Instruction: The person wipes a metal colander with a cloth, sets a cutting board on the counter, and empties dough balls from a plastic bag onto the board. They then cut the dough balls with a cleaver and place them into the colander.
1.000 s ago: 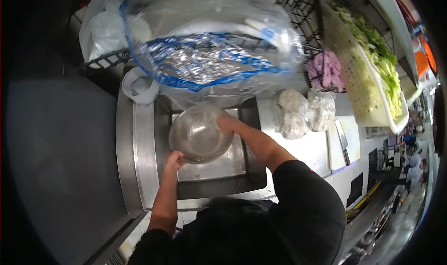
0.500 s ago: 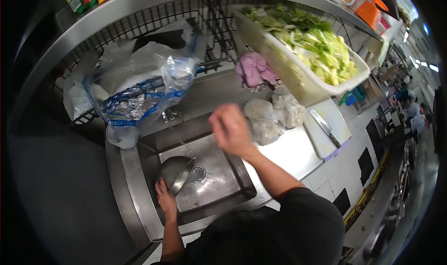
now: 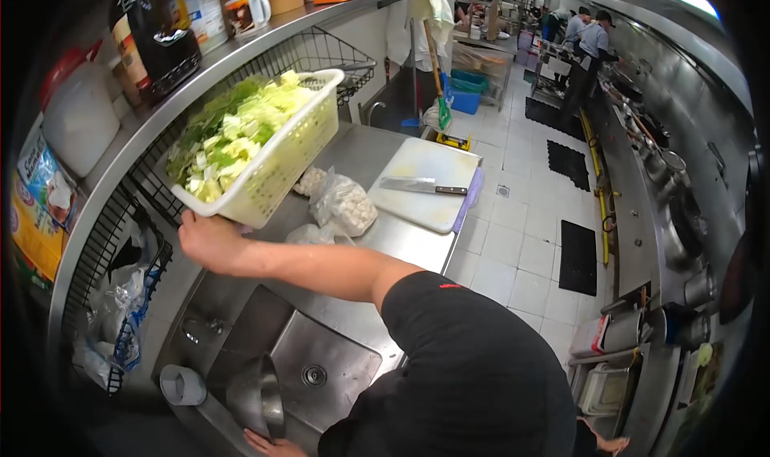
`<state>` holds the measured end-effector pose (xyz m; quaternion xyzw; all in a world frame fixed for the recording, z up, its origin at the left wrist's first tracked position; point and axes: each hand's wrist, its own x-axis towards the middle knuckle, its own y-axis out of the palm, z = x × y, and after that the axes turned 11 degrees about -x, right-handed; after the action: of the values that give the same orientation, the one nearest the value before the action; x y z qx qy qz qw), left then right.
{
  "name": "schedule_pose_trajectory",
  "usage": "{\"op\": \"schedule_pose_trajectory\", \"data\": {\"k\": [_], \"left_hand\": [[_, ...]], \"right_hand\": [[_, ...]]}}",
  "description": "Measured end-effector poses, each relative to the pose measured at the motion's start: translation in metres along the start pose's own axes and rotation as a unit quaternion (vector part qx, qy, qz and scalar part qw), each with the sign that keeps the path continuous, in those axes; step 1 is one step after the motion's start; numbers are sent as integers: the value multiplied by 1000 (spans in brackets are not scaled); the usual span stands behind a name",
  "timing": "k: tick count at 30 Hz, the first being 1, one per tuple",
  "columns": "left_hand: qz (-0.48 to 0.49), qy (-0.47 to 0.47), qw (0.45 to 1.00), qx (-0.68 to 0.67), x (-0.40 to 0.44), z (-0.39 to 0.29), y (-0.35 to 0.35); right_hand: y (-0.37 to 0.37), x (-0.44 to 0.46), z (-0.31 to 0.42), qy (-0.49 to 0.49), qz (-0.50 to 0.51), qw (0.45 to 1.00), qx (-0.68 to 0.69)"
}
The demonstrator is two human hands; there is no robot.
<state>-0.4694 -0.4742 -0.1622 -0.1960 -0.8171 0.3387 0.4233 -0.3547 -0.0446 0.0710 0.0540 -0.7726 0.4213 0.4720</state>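
Observation:
A metal bowl (image 3: 255,401) stands tilted on its side in the steel sink (image 3: 353,359). My left hand (image 3: 271,446) is at the bowl's lower edge, its fingers against the outside, partly cut off by the frame. My right arm stretches across the counter, and my right hand (image 3: 210,244) is curled just below the near end of a white perforated basket (image 3: 309,132). Chopped leafy greens (image 3: 249,132) fill that basket. A bit of pink cloth shows beside the hand. What its fingers hold, if anything, is hidden.
Plastic bags of pale pieces (image 3: 345,204) lie beside a cutting board (image 3: 425,204) with a knife (image 3: 421,186) on it. A white cup (image 3: 183,385) stands at the sink's edge. Behind are a tap (image 3: 204,329) and wire rack. Co-workers (image 3: 593,36) stand far back; another hand (image 3: 613,446) shows bottom right.
The view has swung to the right. My right hand has moved from above the sink to the end of the basket. My left hand stays at the tilted bowl.

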Motion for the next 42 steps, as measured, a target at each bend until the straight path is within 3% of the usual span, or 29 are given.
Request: {"op": "schedule_pose_trajectory", "data": {"k": [2,4,5,6,7,8,9,10,12,13,15,17,18,21,23,24,26,27,28,30,31,32,33,35,36,38,39,40,42], "left_hand": [[-26,27,999,0,-2,3,5],[-44,-3,998,-40,4,-31,-8],[-56,-133,984,-101,-12,-6,18],[-57,-134,984,-100,-4,-16,14],[80,-330,931,-134,8,-37,2],[210,-508,820,-159,11,-51,-5],[106,-487,702,-509,-10,-50,17],[-56,-453,670,-585,-19,-52,58],[-56,-425,617,-660,-31,-55,75],[-43,-426,596,-680,-21,-87,67],[-99,-442,643,-617,-18,-110,71],[-165,-458,668,-563,-38,-84,100],[-185,-442,697,-533,-44,-76,114],[-175,-464,669,-554,-23,-139,82],[-176,-455,672,-557,-12,-162,86],[-176,-455,671,-558,-8,-157,89],[-202,-430,668,-573,-7,-138,86],[-218,-466,608,-604,6,-149,58],[-222,-467,611,-599,-2,-141,52],[-175,-504,677,-507,-21,-125,47],[-153,-525,689,-477,-12,-148,43],[-142,-553,664,-482,-13,-152,56],[-166,-521,660,-515,-19,-141,77],[-189,-484,655,-548,-11,-121,90],[-182,-487,629,-579,2,-109,79],[-183,-498,577,-621,12,-85,47],[-184,-505,590,-602,11,-85,34],[-184,-511,602,-585,10,-86,28],[-150,-534,654,-514,2,-82,49]], "right_hand": [[-31,-15,-2,-3,-188,974,129],[-67,-43,-1,12,-218,966,137],[-95,-54,-5,2,-250,952,176],[-101,-70,-2,7,-261,923,283],[-108,-90,2,5,-258,906,337],[-105,-112,12,16,-262,893,365],[-88,-144,28,24,-190,888,419],[-60,-178,46,-2,-117,888,445],[8,-248,78,-75,84,864,491],[13,-263,74,-141,125,911,366],[35,-303,85,-84,223,920,310],[35,-293,75,37,286,824,488],[54,-293,80,39,270,829,488],[92,-296,123,52,332,792,509],[67,-283,166,95,253,893,360],[52,-277,165,95,253,894,359],[20,-270,169,-92,380,702,596],[36,-274,159,-189,362,719,562],[56,-278,140,-282,340,728,524],[75,-219,106,67,613,527,584],[92,-203,119,70,610,532,583],[110,-192,145,45,330,768,547],[119,-186,172,7,8,899,437],[84,-188,227,159,260,656,691],[90,-194,225,161,259,654,692],[113,-212,198,-237,323,653,643],[120,-221,190,-423,337,611,578],[129,-207,183,-420,339,611,580],[146,-158,167,-306,252,860,322]]}}
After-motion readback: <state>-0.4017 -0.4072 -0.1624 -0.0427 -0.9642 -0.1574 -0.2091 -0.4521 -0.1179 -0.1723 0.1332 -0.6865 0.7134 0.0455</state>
